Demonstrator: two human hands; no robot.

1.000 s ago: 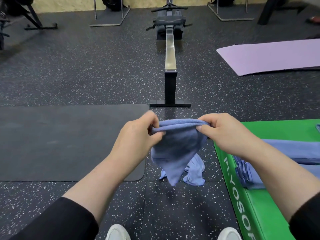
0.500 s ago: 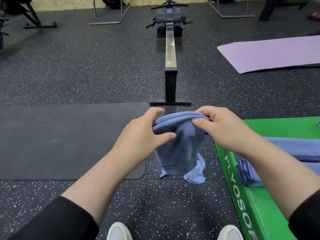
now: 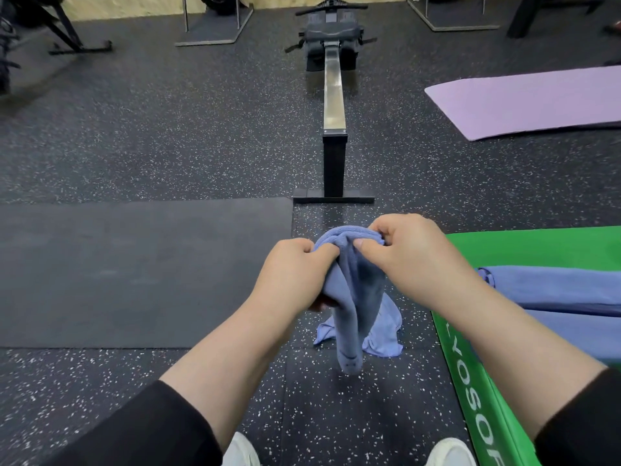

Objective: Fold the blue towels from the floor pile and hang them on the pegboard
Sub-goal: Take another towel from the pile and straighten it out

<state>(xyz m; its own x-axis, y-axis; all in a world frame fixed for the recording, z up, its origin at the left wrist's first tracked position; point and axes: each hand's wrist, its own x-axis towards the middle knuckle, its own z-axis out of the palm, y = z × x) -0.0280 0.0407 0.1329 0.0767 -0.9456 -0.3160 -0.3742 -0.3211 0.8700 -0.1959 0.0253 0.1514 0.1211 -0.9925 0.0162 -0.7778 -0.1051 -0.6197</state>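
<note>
The soft blue terry-cloth towel (image 3: 353, 297) hangs in the air in front of me, bunched along its top edge between my two hands and drooping in a narrow, limp tail above the speckled black rubber floor (image 3: 168, 136). My left hand (image 3: 292, 274) grips the bunched cloth from the left, fingers curled around it; my right hand (image 3: 406, 253) pinches the top fold from the right, thumb pressed onto the fabric. The two hands sit close together, nearly touching across the cloth.

Assessment of handling: the towel appears light and wholly without stiffness. It sags under its own weight and takes whatever shape the grip gives it. The looped surface should not slip from a pinch. No fragility noted. For a clean fold I judge the holds belong at two corners of one edge, spread apart so the cloth hangs flat; the present bunched hold will not give a straight crease.

Just behind the hanging tail, a second crumpled blue towel (image 3: 379, 334) lies on the floor. To my right, more blue towels (image 3: 554, 287) lie laid out on a green padded box with white lettering (image 3: 470, 381). A dark grey exercise mat (image 3: 134, 270) lies to the left, a rowing machine with a long metal rail (image 3: 334, 95) stands ahead, and a lilac yoga mat (image 3: 524, 99) lies beyond on the right. No pegboard is in view.
</note>
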